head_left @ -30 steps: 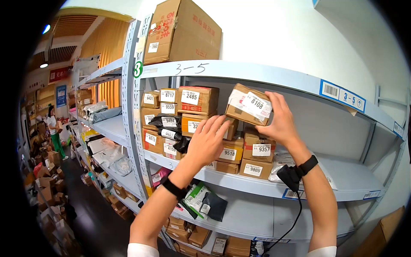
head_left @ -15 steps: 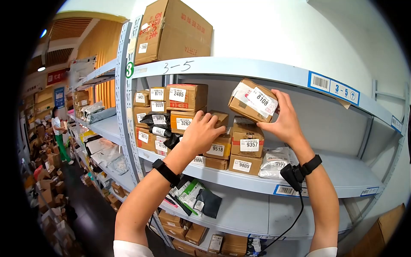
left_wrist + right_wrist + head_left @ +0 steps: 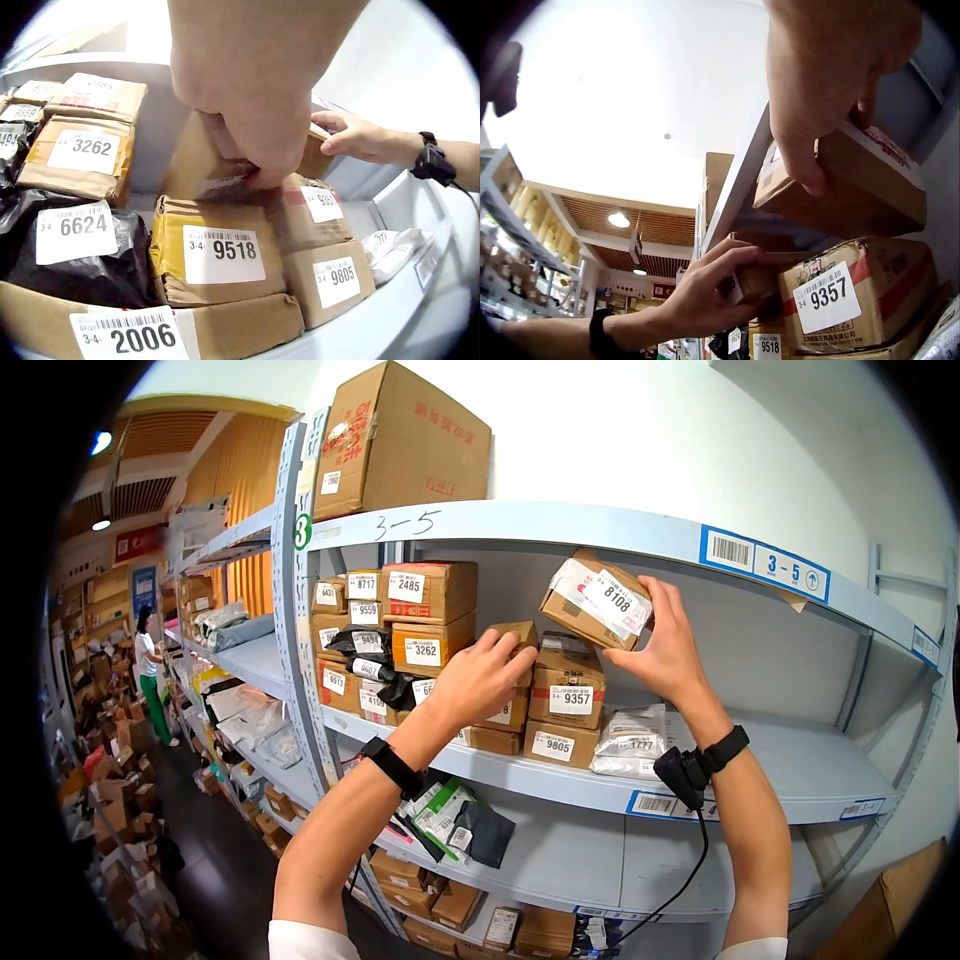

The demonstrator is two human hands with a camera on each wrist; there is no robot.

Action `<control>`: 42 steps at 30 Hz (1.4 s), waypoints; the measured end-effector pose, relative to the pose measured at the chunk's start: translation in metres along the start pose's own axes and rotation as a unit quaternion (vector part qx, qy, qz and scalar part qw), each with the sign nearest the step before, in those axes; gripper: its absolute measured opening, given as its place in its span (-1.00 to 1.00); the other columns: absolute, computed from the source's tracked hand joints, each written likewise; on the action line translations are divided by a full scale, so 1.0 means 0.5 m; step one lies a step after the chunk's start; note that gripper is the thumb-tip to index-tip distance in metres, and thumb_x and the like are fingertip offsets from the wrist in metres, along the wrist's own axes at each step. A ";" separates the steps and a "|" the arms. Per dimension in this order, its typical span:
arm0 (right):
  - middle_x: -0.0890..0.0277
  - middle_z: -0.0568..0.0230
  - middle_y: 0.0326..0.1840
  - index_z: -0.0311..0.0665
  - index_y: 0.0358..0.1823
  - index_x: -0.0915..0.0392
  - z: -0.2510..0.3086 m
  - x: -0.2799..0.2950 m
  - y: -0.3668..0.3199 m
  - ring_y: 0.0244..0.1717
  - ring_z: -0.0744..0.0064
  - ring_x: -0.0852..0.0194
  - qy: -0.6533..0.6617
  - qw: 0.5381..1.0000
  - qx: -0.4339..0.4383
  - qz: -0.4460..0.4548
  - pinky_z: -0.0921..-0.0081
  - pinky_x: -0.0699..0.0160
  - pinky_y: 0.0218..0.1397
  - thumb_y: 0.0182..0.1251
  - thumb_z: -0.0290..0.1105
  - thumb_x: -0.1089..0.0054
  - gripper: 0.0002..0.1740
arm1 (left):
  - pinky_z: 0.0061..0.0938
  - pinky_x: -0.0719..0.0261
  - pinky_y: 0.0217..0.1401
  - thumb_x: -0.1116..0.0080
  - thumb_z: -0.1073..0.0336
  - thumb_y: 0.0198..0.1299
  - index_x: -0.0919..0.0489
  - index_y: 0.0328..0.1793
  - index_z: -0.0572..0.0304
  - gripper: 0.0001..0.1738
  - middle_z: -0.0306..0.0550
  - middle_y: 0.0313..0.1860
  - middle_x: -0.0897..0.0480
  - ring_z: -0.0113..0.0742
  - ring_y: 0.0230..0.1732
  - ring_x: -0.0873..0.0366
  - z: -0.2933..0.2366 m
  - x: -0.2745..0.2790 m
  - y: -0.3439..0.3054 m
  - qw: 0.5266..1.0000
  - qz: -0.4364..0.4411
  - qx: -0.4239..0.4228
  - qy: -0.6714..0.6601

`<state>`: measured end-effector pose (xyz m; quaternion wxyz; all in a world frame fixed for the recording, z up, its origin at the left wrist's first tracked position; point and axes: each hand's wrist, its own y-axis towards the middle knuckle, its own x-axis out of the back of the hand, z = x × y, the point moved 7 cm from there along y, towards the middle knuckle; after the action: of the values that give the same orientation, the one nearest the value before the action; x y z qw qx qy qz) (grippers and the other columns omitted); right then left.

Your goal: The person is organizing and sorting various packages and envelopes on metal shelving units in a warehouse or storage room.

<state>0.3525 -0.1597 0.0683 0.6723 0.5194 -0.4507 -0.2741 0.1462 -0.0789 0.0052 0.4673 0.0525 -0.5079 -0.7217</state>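
Observation:
My right hand (image 3: 665, 640) holds a taped cardboard box (image 3: 590, 605) labelled 8108, tilted in the air above the box marked 9357 (image 3: 568, 698). Its thumb is at the lower edge and its fingers wrap the right side. My left hand (image 3: 482, 682) grips a smaller cardboard box (image 3: 190, 159), which leans over the box labelled 9518 (image 3: 217, 251). In the right wrist view, the left fingers lie over that small box (image 3: 756, 279) with the thumb beneath. Its label is mostly hidden by the hand.
Left of the hands, boxes 3262 (image 3: 432, 645) and 2485 (image 3: 432, 592) are stacked beside black bags (image 3: 362, 642). A grey parcel (image 3: 630, 742) lies right of box 9805 (image 3: 562, 745). The upper shelf beam (image 3: 560, 525) runs close above box 8108. Another person (image 3: 150, 675) stands down the aisle.
Box 8108 has shifted right relative to the stack below, in my right hand. My left hand has moved right along the shelf, its fingers now over the small box. The view has turned slightly.

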 end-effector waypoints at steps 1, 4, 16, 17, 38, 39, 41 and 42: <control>-0.30 -0.07 0.29 -0.42 0.37 -0.26 -0.002 0.002 -0.003 0.31 -0.08 -0.35 -0.001 1.000 -0.002 -0.002 0.18 -0.43 0.35 -0.26 -0.30 -0.59 0.05 | -0.26 -0.70 -0.07 -0.44 0.40 -0.19 -0.47 0.17 0.05 -0.32 -0.04 0.06 -0.49 -0.05 0.06 -0.49 0.003 -0.003 0.000 1.000 -0.001 0.003 0.000; -0.27 -0.04 0.32 -0.44 0.41 -0.21 -0.014 0.003 -0.012 0.30 0.05 -0.40 -0.023 1.000 -0.012 -0.003 0.30 -0.56 0.30 -0.20 -0.33 -0.62 0.07 | -0.28 -0.71 -0.09 -0.37 0.43 -0.15 -0.47 0.16 0.11 -0.37 -0.03 0.02 -0.49 -0.04 0.04 -0.49 -0.001 -0.003 0.010 1.000 -0.005 0.000 -0.002; -0.27 -0.05 0.30 -0.43 0.36 -0.24 -0.019 0.017 -0.039 0.27 0.01 -0.40 -0.043 0.996 -0.051 -0.052 0.25 -0.50 0.30 -0.24 -0.30 -0.63 0.06 | -0.29 -0.72 -0.10 -0.39 0.44 -0.18 -0.47 0.19 0.13 -0.32 -0.03 0.03 -0.48 -0.03 0.05 -0.49 -0.010 -0.049 0.045 0.999 0.016 -0.028 -0.026; -0.27 -0.05 0.29 -0.43 0.36 -0.24 -0.017 0.015 -0.042 0.27 0.00 -0.40 -0.043 0.996 -0.058 -0.049 0.24 -0.50 0.30 -0.23 -0.30 -0.62 0.05 | -0.29 -0.71 -0.09 -0.39 0.44 -0.18 -0.47 0.19 0.13 -0.32 -0.03 0.03 -0.48 -0.03 0.05 -0.49 -0.012 -0.054 0.049 0.999 0.021 -0.030 -0.028; -0.23 0.03 0.32 -0.31 0.34 -0.23 0.145 -0.210 0.022 0.28 -0.04 -0.34 -0.073 0.991 0.062 0.092 0.16 -0.55 0.29 -0.24 -0.41 -0.66 0.03 | -0.30 -0.55 0.10 -0.45 0.58 -0.10 -0.53 0.16 0.21 -0.39 0.07 0.09 -0.50 -0.02 0.07 -0.55 0.052 0.332 -0.177 0.957 -0.241 0.138 -0.083; -0.23 0.03 0.32 -0.31 0.34 -0.23 0.150 -0.220 0.014 0.28 -0.04 -0.34 -0.072 0.991 0.065 0.093 0.16 -0.55 0.29 -0.24 -0.41 -0.66 0.03 | -0.31 -0.54 0.11 -0.45 0.58 -0.08 -0.53 0.17 0.22 -0.40 0.07 0.09 -0.50 -0.03 0.07 -0.54 0.053 0.340 -0.184 0.954 -0.248 0.137 -0.092; -0.25 0.06 0.31 -0.32 0.35 -0.25 0.152 -0.251 -0.002 0.28 -0.04 -0.33 -0.098 0.983 0.069 0.138 0.14 -0.54 0.31 -0.20 -0.37 -0.67 0.02 | -0.30 -0.54 0.11 -0.44 0.58 -0.07 -0.51 0.18 0.23 -0.39 0.07 0.10 -0.49 -0.03 0.08 -0.54 0.057 0.350 -0.198 0.954 -0.247 0.142 -0.088; -0.26 0.09 0.31 -0.29 0.36 -0.28 0.149 -0.251 -0.001 0.27 -0.05 -0.34 -0.093 0.983 0.044 0.153 0.13 -0.52 0.32 -0.17 -0.33 -0.67 0.00 | -0.30 -0.53 0.12 -0.44 0.58 -0.08 -0.51 0.19 0.23 -0.38 0.08 0.11 -0.49 -0.03 0.08 -0.54 0.056 0.355 -0.201 0.954 -0.252 0.141 -0.085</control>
<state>0.2304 -0.0887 0.0316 0.6380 0.4459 -0.5967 -0.1952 -0.0309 -0.1841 0.0107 0.2134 0.1829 -0.6126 -0.7387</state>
